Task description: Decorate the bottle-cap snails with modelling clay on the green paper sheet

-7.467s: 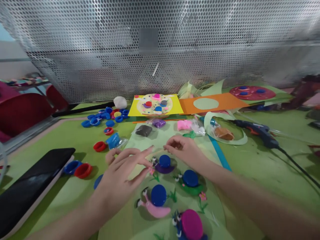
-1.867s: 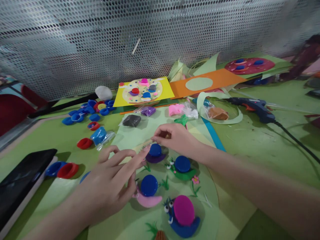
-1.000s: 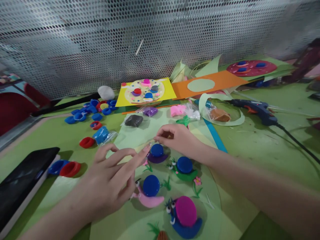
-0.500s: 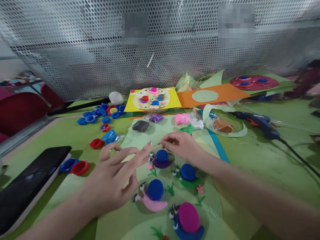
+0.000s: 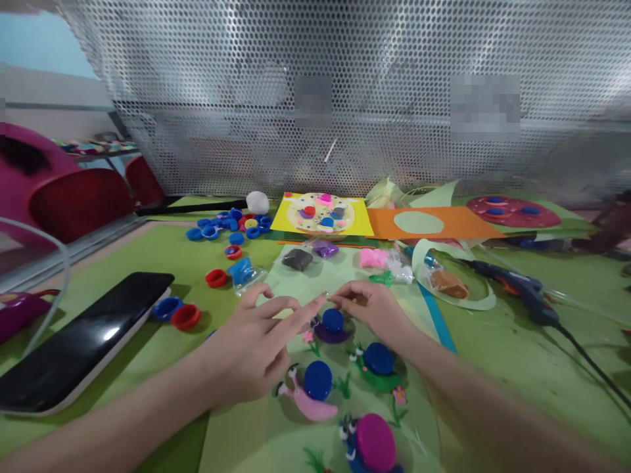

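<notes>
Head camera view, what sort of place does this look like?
Likely a craft workspace: there's a corded dark-blue glue gun, a purple clay-like snail with a round blue shell, and a pile of mostly blue plastic caps.

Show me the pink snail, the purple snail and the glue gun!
Pink snail (image 5: 312, 407): head view, on its body.
Purple snail (image 5: 333, 321): head view, on its blue shell.
Glue gun (image 5: 528, 291): head view, on its body.

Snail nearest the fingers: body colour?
The snail's body is purple; best seen in the head view.
</notes>
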A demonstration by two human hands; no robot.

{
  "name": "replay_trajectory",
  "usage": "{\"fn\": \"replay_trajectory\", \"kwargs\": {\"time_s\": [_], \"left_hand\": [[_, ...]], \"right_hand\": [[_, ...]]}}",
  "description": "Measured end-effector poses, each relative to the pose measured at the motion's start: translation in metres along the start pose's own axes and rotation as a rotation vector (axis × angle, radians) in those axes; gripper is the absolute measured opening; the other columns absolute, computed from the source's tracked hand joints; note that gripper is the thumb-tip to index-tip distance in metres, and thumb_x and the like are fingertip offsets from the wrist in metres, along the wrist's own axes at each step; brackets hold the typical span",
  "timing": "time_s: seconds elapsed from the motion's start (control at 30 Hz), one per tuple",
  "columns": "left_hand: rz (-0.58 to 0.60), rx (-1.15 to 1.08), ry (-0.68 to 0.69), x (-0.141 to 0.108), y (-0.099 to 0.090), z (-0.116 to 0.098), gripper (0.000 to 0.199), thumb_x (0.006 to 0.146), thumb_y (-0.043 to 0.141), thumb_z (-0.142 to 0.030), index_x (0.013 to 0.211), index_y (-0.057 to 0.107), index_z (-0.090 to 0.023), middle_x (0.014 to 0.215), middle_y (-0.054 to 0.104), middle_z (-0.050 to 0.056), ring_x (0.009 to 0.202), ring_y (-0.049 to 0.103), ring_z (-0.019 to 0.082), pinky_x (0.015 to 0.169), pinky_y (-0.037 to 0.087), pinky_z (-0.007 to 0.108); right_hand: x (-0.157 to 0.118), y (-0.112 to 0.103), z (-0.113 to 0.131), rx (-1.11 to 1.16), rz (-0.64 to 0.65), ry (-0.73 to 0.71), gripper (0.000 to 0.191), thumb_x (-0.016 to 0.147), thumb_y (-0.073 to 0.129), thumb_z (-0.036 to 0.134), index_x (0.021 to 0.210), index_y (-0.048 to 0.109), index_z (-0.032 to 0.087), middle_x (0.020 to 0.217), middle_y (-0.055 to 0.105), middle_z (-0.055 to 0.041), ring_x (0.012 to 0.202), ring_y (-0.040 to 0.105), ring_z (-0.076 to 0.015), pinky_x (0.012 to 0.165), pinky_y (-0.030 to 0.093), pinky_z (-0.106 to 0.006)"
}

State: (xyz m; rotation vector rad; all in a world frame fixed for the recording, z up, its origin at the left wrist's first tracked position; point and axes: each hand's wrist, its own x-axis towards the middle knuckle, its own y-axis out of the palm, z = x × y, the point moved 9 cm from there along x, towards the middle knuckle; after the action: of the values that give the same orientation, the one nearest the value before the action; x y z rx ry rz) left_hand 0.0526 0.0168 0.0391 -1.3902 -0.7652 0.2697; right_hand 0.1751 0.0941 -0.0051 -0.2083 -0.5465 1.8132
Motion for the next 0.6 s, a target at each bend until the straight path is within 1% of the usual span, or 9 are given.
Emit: {"fn": "replay_trajectory", "kwargs": {"time_s": [0.1, 0.2, 0.33, 0.4, 0.47, 0.6], "left_hand": [[-0.003, 0.011, 0.010, 0.001, -0.001, -0.001, 0.070, 0.078, 0.035, -0.004, 0.142, 0.011, -0.018, 0.098, 0.068, 0.006, 0.100, 0.055, 0.024, 0.091, 0.031, 0.046], [-0.015, 0.019, -0.017, 0.001, -0.001, 0.003, 0.066, 0.080, 0.034, -0.005, 0.141, 0.011, -0.018, 0.097, 0.068, 0.005, 0.101, 0.055, 0.023, 0.091, 0.030, 0.045], [-0.083, 0.074, -0.057, 0.000, -0.004, 0.007, 0.055, 0.086, 0.036, -0.013, 0.138, 0.020, -0.016, 0.097, 0.066, 0.006, 0.097, 0.056, 0.022, 0.092, 0.031, 0.045], [-0.096, 0.074, -0.058, 0.001, -0.004, 0.007, 0.051, 0.087, 0.039, -0.017, 0.136, 0.025, -0.015, 0.098, 0.066, 0.006, 0.095, 0.058, 0.022, 0.090, 0.032, 0.044], [-0.084, 0.052, -0.069, 0.001, -0.004, 0.008, 0.049, 0.087, 0.040, -0.019, 0.134, 0.027, -0.014, 0.097, 0.067, 0.005, 0.096, 0.058, 0.022, 0.090, 0.033, 0.042], [-0.049, 0.003, -0.123, 0.004, -0.003, 0.014, 0.047, 0.087, 0.041, -0.020, 0.133, 0.031, -0.015, 0.100, 0.068, 0.005, 0.100, 0.057, 0.022, 0.091, 0.033, 0.042]], "right_hand": [[-0.001, -0.004, 0.001, -0.019, -0.030, 0.008, 0.017, 0.077, 0.057, 0.032, 0.070, 0.062, 0.017, 0.068, 0.066, -0.0029, 0.065, 0.060, -0.0153, 0.060, 0.045, -0.026], [-0.003, -0.009, 0.009, -0.092, -0.063, -0.029, 0.022, 0.079, 0.055, 0.035, 0.065, 0.059, 0.018, 0.064, 0.064, -0.0017, 0.063, 0.058, -0.0152, 0.061, 0.044, -0.026], [-0.005, -0.012, 0.021, -0.185, -0.099, -0.092, 0.031, 0.080, 0.052, 0.036, 0.054, 0.053, 0.019, 0.055, 0.058, 0.0001, 0.056, 0.053, -0.0137, 0.058, 0.041, -0.026], [-0.006, -0.011, 0.025, -0.220, -0.111, -0.117, 0.033, 0.079, 0.053, 0.036, 0.051, 0.049, 0.019, 0.052, 0.055, 0.0004, 0.054, 0.051, -0.0131, 0.057, 0.040, -0.025], [-0.006, -0.010, 0.024, -0.225, -0.117, -0.124, 0.031, 0.078, 0.054, 0.036, 0.052, 0.050, 0.019, 0.054, 0.055, 0.0001, 0.055, 0.051, -0.0135, 0.057, 0.040, -0.025], [-0.004, -0.014, 0.016, -0.152, -0.152, -0.098, 0.015, 0.074, 0.058, 0.031, 0.064, 0.058, 0.019, 0.066, 0.063, -0.0017, 0.064, 0.056, -0.0160, 0.061, 0.043, -0.027]]}}
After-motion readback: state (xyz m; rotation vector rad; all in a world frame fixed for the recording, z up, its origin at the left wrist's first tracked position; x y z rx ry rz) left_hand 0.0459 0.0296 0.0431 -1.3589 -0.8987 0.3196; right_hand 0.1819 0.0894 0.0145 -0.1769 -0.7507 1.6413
